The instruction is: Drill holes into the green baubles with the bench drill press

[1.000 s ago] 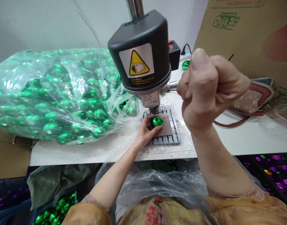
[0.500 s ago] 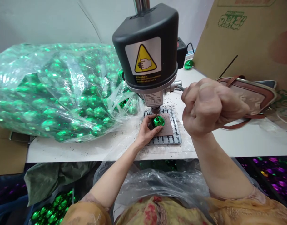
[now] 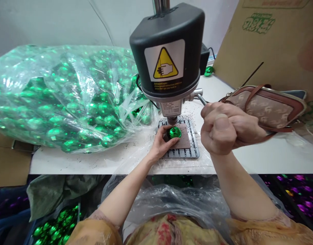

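Observation:
Between the thumb and fingers of my left hand (image 3: 162,141) is a shiny green bauble (image 3: 175,133), held on a brown board (image 3: 185,137). The board rests on the slotted metal base (image 3: 194,149) of a black drill press (image 3: 169,51). Directly above the bauble sits the drill chuck (image 3: 172,119); whether the bit touches the bauble I cannot tell. My right hand (image 3: 222,129) is closed around the metal lever (image 3: 202,99) at the press's right side. Its fist hides the lever's end.
A big clear bag (image 3: 61,102) of green baubles fills the table's left. A handbag (image 3: 266,105), a cardboard box (image 3: 248,44) and a loose green bauble (image 3: 208,71) are at the right. Dark shavings lie around the base. Below the table edge are more green baubles (image 3: 56,224).
My right hand has moved down with the lever, bringing the handbag behind it into fuller view. My left hand keeps the bauble under the chuck. The camera view has shifted slightly.

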The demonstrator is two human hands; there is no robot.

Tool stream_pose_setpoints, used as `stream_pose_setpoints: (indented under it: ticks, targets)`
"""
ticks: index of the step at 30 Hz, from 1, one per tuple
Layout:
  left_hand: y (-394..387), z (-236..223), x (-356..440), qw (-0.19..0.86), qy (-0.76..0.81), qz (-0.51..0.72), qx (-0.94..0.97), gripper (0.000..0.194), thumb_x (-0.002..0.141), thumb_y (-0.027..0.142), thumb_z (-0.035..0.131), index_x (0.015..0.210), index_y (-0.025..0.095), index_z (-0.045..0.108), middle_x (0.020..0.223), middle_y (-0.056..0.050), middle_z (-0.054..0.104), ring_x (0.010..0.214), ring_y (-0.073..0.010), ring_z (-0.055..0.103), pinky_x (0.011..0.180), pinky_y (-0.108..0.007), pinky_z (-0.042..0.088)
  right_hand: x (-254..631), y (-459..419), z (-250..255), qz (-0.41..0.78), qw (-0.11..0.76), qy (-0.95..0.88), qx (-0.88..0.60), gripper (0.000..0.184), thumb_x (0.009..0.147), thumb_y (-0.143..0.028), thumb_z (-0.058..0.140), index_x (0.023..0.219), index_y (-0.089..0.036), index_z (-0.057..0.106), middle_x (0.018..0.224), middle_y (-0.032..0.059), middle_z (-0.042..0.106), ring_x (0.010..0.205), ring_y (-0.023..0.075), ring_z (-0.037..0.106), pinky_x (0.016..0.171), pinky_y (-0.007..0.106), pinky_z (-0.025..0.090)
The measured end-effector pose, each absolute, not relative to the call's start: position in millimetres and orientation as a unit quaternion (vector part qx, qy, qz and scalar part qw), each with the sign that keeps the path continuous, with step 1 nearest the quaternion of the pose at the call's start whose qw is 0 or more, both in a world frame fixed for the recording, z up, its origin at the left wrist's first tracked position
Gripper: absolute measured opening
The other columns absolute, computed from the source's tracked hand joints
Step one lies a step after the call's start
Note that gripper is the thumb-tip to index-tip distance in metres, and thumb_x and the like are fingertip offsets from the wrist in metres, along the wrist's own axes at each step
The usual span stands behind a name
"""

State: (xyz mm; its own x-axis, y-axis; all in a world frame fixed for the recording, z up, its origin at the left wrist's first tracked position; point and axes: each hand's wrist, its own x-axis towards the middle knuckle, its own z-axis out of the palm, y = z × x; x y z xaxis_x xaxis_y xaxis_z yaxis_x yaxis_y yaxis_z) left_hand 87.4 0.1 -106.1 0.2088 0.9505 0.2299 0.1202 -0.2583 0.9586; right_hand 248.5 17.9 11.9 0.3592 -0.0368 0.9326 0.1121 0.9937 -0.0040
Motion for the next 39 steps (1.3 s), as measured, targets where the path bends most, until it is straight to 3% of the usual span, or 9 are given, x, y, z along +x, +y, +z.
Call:
stream_pose_setpoints:
  ticks: [9,13,16,22,25,27,30,35,39]
  targets:
    - [-1.7,-101.8,90.7,0.417,0.445,0.473,0.635,0.053,0.078,0.047,0.080,0.117,0.020,0.055,0.115,-0.009,0.068,0.107,-0.0227,0.067,0.094,-0.038,0.054,237.6,5.6,58.0,0.054,0.851,-0.493,-0.176,0.050,0.087,-0.018,0.059,0.053,-0.019,0.023,0.046,-0.0045,0.020,0.039,0.0066,0.029,0.042,0.030,0.018]
    - [-30.8,-94.4,91.0,0.247,0.490,0.507,0.665,0.042,0.079,0.042,0.079,0.110,0.022,0.058,0.105,-0.007,0.067,0.100,-0.0222,0.067,0.087,-0.037,0.054,231.1,10.4,87.7,0.080,0.862,-0.470,-0.172,0.055,0.086,-0.035,0.067,0.052,-0.019,0.027,0.045,-0.0052,0.024,0.040,0.0048,0.030,0.048,0.028,0.015]
    - [-75.0,-102.0,88.5,0.163,0.359,0.475,0.786,0.042,0.081,0.042,0.077,0.112,0.023,0.057,0.102,-0.008,0.068,0.092,-0.0213,0.067,0.077,-0.034,0.055,230.5,12.6,89.0,0.087,0.861,-0.471,-0.173,0.055,0.085,-0.040,0.067,0.052,-0.020,0.027,0.045,-0.0054,0.024,0.041,0.0048,0.032,0.048,0.028,0.016]
    - [-138.1,-135.8,75.8,0.008,0.158,0.180,0.971,0.037,0.092,0.047,0.063,0.115,0.019,0.062,0.112,-0.016,0.069,0.093,-0.0234,0.065,0.081,-0.038,0.054,233.0,10.6,83.5,0.083,0.865,-0.462,-0.175,0.048,0.088,-0.017,0.062,0.052,-0.020,0.030,0.045,-0.0055,0.027,0.040,0.0060,0.036,0.047,0.030,0.018]
    - [-114.5,-122.7,62.9,0.018,0.140,0.255,0.957,0.028,0.096,0.038,0.058,0.116,0.019,0.061,0.114,-0.015,0.069,0.107,-0.0250,0.064,0.091,-0.040,0.056,234.5,11.4,82.8,0.086,0.865,-0.467,-0.163,0.044,0.087,-0.009,0.057,0.052,-0.021,0.032,0.045,-0.0057,0.028,0.040,0.0063,0.034,0.046,0.030,0.018]
    - [-76.6,-99.4,51.3,-0.004,0.181,0.322,0.929,0.024,0.095,0.016,0.050,0.116,0.020,0.059,0.112,-0.012,0.070,0.113,-0.0247,0.064,0.095,-0.042,0.056,235.1,12.7,81.7,0.082,0.868,-0.467,-0.150,0.044,0.086,-0.010,0.058,0.052,-0.021,0.033,0.044,-0.0060,0.029,0.039,0.0064,0.034,0.045,0.030,0.018]
    - [-4.8,-57.2,31.1,-0.057,0.413,0.225,0.881,0.042,0.086,-0.003,0.037,0.111,0.021,0.061,0.111,-0.013,0.068,0.111,-0.0253,0.065,0.095,-0.043,0.055,235.8,14.1,79.9,0.084,0.868,-0.468,-0.142,0.044,0.086,-0.011,0.060,0.052,-0.020,0.033,0.044,-0.0057,0.029,0.038,0.0063,0.033,0.044,0.030,0.018]
    - [78.4,-17.6,3.9,-0.109,0.676,-0.026,0.728,0.033,0.083,-0.001,0.045,0.109,0.011,0.062,0.113,-0.023,0.064,0.107,-0.0373,0.064,0.087,-0.047,0.051,235.8,11.4,79.6,0.092,0.863,-0.472,-0.157,0.046,0.087,-0.017,0.062,0.052,-0.019,0.032,0.044,-0.0050,0.028,0.039,0.0061,0.033,0.044,0.029,0.019]
    - [94.6,-15.8,-8.1,-0.105,0.688,-0.046,0.716,0.028,0.082,0.006,0.055,0.107,0.009,0.065,0.110,-0.026,0.065,0.101,-0.0391,0.064,0.084,-0.046,0.048,236.1,10.8,79.4,0.091,0.859,-0.475,-0.169,0.051,0.086,-0.030,0.067,0.052,-0.019,0.030,0.044,-0.0048,0.027,0.040,0.0055,0.032,0.044,0.029,0.019]
